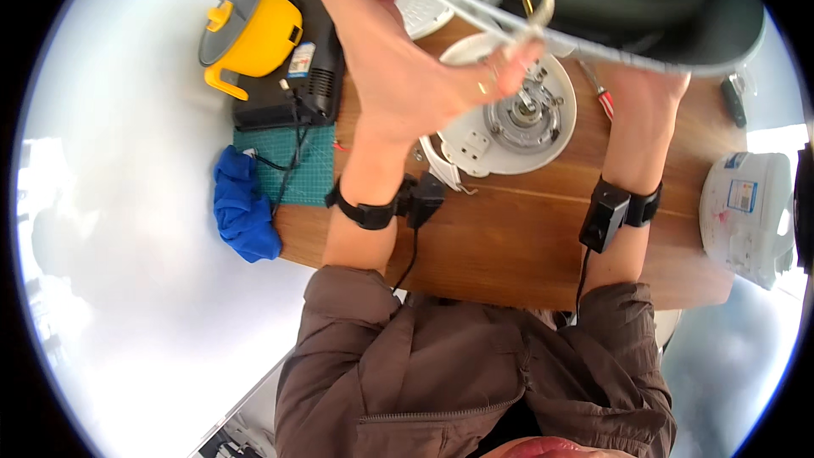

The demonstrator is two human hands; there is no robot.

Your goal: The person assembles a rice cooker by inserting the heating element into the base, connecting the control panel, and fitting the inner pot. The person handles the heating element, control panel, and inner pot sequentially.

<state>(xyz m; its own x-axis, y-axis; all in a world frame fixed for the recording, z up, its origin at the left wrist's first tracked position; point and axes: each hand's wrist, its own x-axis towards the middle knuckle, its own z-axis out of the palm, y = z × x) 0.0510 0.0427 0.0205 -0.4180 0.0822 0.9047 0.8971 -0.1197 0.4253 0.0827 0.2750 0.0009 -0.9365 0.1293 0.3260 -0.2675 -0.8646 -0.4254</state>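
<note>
Both of my hands hold up a large dark-grey appliance shell (644, 0) with a white rim, tilted, at the top of the view. Loose wires (541, 0) in white, yellow and red hang at its opening. My left hand (407, 85) is at the left edge, its thumb beside the wires; its other fingers are partly hidden. My right hand (638, 93) supports the underside at the right, with its fingers hidden behind the shell. Below, on the table, lies a round white appliance base (560, 140) with a metal disc (519, 129) in its middle.
A red-handled screwdriver (604, 103) lies right of the base, a curved white piece (443, 168) left of it. At left are a yellow pot (259, 30) on a black box (322, 93), a green mat (309, 170) and a blue cloth (242, 208). A white tub (721, 229) stands right.
</note>
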